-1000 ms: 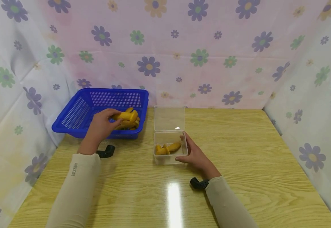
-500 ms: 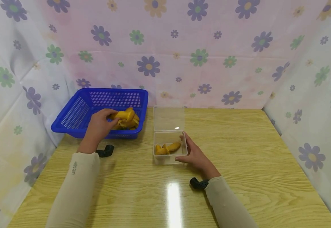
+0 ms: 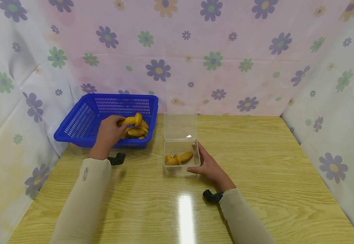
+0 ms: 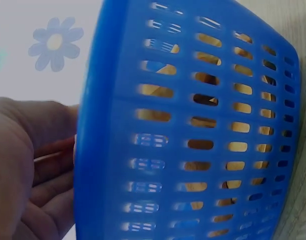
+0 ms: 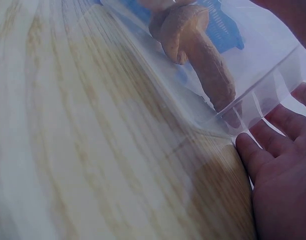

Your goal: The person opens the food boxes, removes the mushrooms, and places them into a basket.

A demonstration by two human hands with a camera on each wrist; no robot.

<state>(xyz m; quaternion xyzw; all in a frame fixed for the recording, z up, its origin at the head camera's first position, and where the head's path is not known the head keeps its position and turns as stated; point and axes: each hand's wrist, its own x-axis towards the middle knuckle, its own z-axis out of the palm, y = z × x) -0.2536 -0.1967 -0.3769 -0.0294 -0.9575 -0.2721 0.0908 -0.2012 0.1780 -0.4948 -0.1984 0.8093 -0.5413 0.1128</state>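
My left hand (image 3: 107,133) pinches a yellow mushroom (image 3: 130,121) by its stem, just above several other mushrooms (image 3: 136,132) in the right part of a blue plastic basket (image 3: 82,140). In the left wrist view the basket's slotted wall (image 4: 128,130) hides the fingertips and the held mushroom. Further right, a clear plastic box (image 3: 172,171) stands with its lid (image 3: 180,126) folded back. My right hand (image 3: 208,166) grips its right side, thumb at the front and fingers round the side. Inside lie a few mushrooms (image 3: 185,157), one showing through the wall as a capped mushroom (image 5: 207,65).
Basket and box stand side by side on a wood-grain table (image 3: 265,159), with a small gap between them. Flowered cloth (image 3: 183,74) hangs behind and at both sides. A black wrist device (image 3: 117,158) sits by the left cuff, another black wrist device (image 3: 212,196) by the right.
My left hand has turned and lifted the mushroom slightly, baring more of the pile below it. The right hand and box have stayed put.
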